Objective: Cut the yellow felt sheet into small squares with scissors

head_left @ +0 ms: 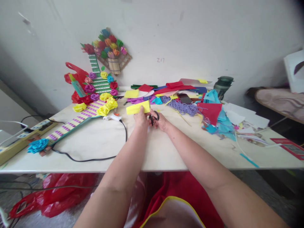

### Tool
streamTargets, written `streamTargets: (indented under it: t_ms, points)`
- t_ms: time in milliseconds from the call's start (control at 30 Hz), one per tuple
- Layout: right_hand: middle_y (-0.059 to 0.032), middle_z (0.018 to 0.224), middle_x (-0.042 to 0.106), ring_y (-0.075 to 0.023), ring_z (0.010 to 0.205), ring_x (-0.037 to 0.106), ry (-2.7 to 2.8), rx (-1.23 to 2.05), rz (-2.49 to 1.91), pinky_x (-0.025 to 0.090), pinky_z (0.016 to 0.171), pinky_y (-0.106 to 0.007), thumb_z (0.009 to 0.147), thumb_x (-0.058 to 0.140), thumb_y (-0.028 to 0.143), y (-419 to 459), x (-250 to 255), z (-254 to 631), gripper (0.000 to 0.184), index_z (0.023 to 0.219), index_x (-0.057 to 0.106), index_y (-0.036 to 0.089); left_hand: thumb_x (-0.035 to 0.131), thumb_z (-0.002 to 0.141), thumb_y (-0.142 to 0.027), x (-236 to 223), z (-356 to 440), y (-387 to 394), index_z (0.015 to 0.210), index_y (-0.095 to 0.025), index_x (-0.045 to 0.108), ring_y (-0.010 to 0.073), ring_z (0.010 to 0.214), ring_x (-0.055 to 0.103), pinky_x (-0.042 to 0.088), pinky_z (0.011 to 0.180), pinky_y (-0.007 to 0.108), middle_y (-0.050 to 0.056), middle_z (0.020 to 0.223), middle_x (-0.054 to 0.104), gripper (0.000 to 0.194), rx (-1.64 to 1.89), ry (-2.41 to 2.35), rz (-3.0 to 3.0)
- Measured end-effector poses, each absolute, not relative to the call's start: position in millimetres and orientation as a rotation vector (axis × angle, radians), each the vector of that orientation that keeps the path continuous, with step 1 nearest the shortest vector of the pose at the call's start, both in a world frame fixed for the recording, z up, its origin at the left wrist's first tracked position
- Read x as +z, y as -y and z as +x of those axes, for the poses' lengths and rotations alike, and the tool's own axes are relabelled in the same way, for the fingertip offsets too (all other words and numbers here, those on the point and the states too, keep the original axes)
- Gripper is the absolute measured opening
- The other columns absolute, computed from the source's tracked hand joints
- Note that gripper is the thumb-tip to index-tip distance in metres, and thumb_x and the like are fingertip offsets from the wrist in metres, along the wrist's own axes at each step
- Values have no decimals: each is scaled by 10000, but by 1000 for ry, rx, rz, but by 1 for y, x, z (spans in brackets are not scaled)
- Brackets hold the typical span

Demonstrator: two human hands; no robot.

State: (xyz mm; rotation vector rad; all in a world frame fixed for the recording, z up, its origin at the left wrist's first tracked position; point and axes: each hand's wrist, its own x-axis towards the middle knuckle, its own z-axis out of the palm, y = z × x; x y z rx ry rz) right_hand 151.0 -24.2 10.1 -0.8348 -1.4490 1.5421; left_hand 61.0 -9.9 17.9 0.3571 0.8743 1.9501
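Above the middle of the white table, my left hand (141,117) pinches a folded strip of yellow crepe paper (135,109) from below. My right hand (160,121) grips black-handled scissors (155,116), fingers in the loops. The scissor blades point away from me and stand at the right end of the yellow strip; whether they are cutting into it I cannot tell. A white glue gun (112,117) lies left of my hands, its black cord looping over the table. Beside it sit several yellow paper flowers (107,106) on a guitar-shaped craft (78,122).
Stacked coloured paper (142,92) and purple yarn (180,106) lie behind my hands. Blue and red scraps (210,112) spread to the right, near a dark green bottle (223,86). A power strip (35,131) runs along the left edge. A flower craft (112,52) leans on the wall.
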Motion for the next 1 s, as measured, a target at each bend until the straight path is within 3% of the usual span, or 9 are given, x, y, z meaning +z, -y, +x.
streamTargets:
  t_ms: [133, 267, 400, 500, 600, 833, 1000]
  points:
    - [14, 524, 569, -94, 374, 515, 1503, 1637, -899, 272, 291, -173, 741, 529, 576, 20, 19, 174, 457, 925, 556, 159, 577, 746, -108, 20, 55, 7, 887, -184, 532, 135, 801, 632, 523, 660, 227, 39, 928, 639, 166, 2028, -778, 252]
    - [8, 491, 557, -86, 365, 482, 1615, 1566, -1034, 312, 346, -189, 703, 611, 507, 14, 28, 201, 369, 797, 576, 151, 594, 747, -115, 20, 46, 4, 978, -191, 536, 183, 1000, 596, 527, 757, 271, 63, 1100, 611, 250, 2034, -767, 222]
    - [-13, 473, 558, -98, 382, 463, 1863, 1001, -1472, 312, 389, -219, 611, 685, 497, 7, 31, 211, 354, 660, 615, 153, 594, 764, -140, 20, 38, 2, 1021, -215, 526, 186, 1050, 576, 527, 782, 280, 51, 1161, 589, 277, 2044, -793, 229]
    - [-43, 562, 619, -150, 546, 559, 2085, 432, -1687, 356, 493, -242, 572, 692, 508, 7, 33, 207, 338, 648, 679, 179, 597, 764, -143, 20, 37, 2, 1026, -208, 531, 188, 1059, 571, 522, 801, 294, 56, 1161, 591, 278, 2041, -777, 281]
    - [-55, 678, 667, -191, 686, 597, 2207, 224, -1768, 359, 542, -256, 578, 671, 502, 12, 36, 202, 318, 707, 714, 214, 607, 753, -138, 19, 39, 1, 1019, -195, 539, 193, 1066, 566, 519, 811, 301, 64, 1164, 591, 280, 2017, -734, 356]
    - [-76, 933, 665, -232, 847, 586, 2103, 306, -1648, 399, 641, -272, 593, 677, 399, 8, 35, 205, 275, 781, 707, 201, 647, 708, -143, 13, 44, -1, 983, -194, 560, 210, 1041, 575, 515, 803, 324, 65, 1166, 587, 293, 1932, -653, 486]
    - [-100, 795, 667, -182, 717, 598, 1489, 1122, -1240, 450, 596, -262, 758, 455, 591, 4, 32, 196, 490, 732, 644, 140, 696, 656, -174, 10, 53, 3, 975, -196, 570, 197, 991, 592, 505, 784, 298, 58, 1116, 612, 344, 1863, -618, 613]
